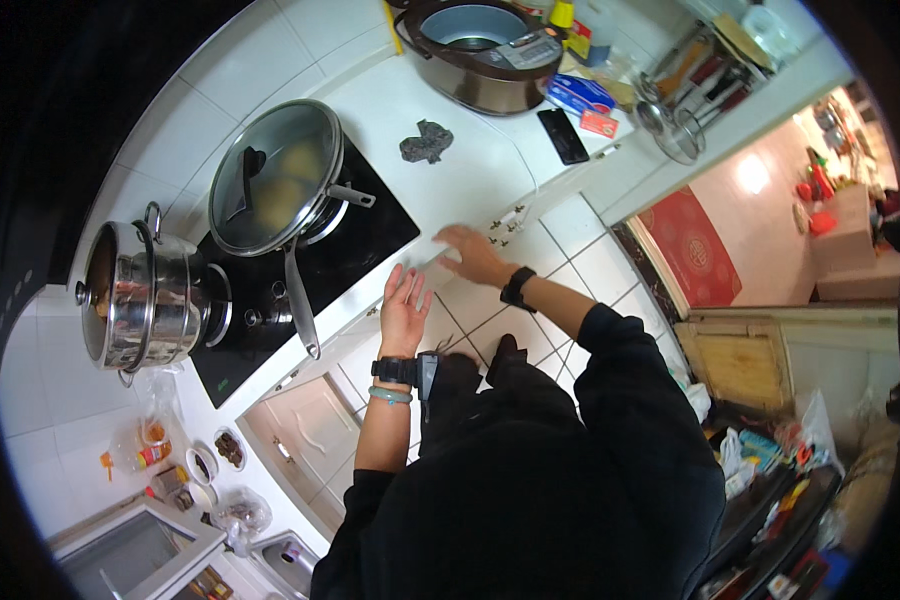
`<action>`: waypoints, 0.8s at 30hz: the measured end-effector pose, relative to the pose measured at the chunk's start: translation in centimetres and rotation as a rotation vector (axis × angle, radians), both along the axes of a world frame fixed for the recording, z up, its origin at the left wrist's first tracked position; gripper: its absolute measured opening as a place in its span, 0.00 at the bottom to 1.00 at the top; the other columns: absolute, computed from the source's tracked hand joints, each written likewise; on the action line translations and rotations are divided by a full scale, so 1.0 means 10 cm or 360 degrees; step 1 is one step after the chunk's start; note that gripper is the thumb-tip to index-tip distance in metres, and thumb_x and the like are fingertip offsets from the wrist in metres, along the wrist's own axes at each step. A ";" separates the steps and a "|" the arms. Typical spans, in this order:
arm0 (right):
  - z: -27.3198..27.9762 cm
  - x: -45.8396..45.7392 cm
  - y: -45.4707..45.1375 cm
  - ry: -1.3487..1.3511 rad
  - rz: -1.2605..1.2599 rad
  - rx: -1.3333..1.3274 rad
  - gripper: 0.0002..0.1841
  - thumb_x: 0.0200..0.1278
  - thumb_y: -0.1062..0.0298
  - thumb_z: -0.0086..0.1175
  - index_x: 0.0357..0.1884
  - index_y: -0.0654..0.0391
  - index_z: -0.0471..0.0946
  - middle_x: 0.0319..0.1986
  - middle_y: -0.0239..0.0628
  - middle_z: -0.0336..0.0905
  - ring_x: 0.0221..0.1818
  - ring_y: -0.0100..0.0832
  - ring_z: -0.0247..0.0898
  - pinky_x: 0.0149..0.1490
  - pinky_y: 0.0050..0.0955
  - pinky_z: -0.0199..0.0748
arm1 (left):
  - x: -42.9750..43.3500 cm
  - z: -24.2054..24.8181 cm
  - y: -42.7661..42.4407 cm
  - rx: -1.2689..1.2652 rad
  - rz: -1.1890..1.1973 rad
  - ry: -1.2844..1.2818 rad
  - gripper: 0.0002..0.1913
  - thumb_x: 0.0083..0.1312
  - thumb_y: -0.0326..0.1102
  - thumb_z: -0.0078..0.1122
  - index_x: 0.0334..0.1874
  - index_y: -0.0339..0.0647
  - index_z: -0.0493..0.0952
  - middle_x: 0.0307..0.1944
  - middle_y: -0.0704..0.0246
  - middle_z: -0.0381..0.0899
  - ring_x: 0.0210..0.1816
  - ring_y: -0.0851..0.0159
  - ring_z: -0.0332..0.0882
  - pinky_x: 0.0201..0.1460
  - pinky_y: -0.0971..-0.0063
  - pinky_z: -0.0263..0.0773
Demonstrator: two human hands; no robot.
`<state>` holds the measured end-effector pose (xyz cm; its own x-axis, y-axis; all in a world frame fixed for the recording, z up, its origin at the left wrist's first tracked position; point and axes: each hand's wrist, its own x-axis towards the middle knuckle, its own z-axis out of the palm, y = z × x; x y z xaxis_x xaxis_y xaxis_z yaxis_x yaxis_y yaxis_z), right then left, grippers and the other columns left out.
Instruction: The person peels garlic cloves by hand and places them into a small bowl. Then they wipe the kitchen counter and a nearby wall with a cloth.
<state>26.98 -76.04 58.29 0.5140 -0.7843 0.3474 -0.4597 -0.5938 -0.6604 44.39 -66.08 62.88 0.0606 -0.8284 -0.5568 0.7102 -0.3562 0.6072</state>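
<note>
My left hand [403,315] is held palm up in front of the counter edge, fingers apart, with nothing in it. To its right, my right hand [474,256] is blurred, its fingers spread and no object visible in it. Both are nearest the front edge of the white countertop [450,184] and the black glass hob [379,221]. On the hob sits a pan under a glass lid [274,187], with yellowish food dimly visible inside. Its long grey handle [297,300] reaches over the counter edge. A lidded stainless steel steamer pot [172,292] stands on the left burner.
A crumpled dark grey rag [427,142] lies on the counter. Behind it are an open rice cooker [487,82] and a black phone [562,136]. Strainers [679,139] hang at right. An oil bottle [139,454], small bowls [201,465] and a sink [289,559] are at lower left.
</note>
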 end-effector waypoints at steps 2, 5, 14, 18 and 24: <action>-0.01 0.02 -0.44 0.0064 -0.0064 -0.0056 0.23 0.57 0.61 0.59 0.56 0.53 0.71 0.54 0.47 0.70 0.58 0.49 0.64 0.59 0.45 0.63 | -0.06 0.03 -0.23 0.0023 0.0080 -0.0023 0.26 0.70 0.35 0.50 0.69 0.55 0.58 0.69 0.68 0.59 0.68 0.63 0.59 0.66 0.62 0.55; -0.02 0.08 -1.11 0.0249 -0.0169 -0.0054 0.29 0.56 0.63 0.59 0.62 0.52 0.67 0.58 0.51 0.65 0.60 0.52 0.62 0.61 0.47 0.62 | -0.16 -0.05 -0.63 0.0020 0.0105 -0.0013 0.27 0.70 0.36 0.51 0.70 0.56 0.56 0.69 0.70 0.59 0.68 0.64 0.59 0.67 0.64 0.53; -0.32 0.26 -2.31 0.0694 -0.0285 -0.0018 0.30 0.55 0.66 0.59 0.63 0.42 0.67 0.64 0.55 0.57 0.68 0.55 0.51 0.69 0.47 0.51 | -0.42 -0.33 -1.63 0.0007 0.0088 0.0106 0.26 0.70 0.35 0.50 0.70 0.52 0.58 0.66 0.68 0.63 0.67 0.66 0.60 0.68 0.66 0.53; -0.48 0.33 -2.36 0.0783 -0.0260 -0.0046 0.20 0.54 0.65 0.59 0.52 0.46 0.74 0.57 0.44 0.67 0.62 0.53 0.58 0.62 0.53 0.58 | -0.39 -0.45 -1.76 0.0047 0.0129 0.0038 0.25 0.70 0.34 0.52 0.68 0.50 0.58 0.65 0.67 0.62 0.63 0.65 0.64 0.63 0.70 0.61; -0.39 -0.02 -1.94 0.0568 0.0122 -0.0044 0.13 0.52 0.75 0.50 0.42 0.52 0.74 0.45 0.38 0.71 0.51 0.50 0.64 0.51 0.48 0.66 | -0.55 -0.58 -1.99 0.0107 0.0210 -0.0032 0.22 0.68 0.31 0.53 0.64 0.46 0.63 0.55 0.67 0.72 0.52 0.68 0.72 0.53 0.76 0.67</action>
<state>26.78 -95.44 54.39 0.6639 -0.7314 0.1562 -0.6116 -0.6511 -0.4495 38.89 -86.01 57.12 0.1781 -0.7735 -0.6082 0.7413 -0.3010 0.5999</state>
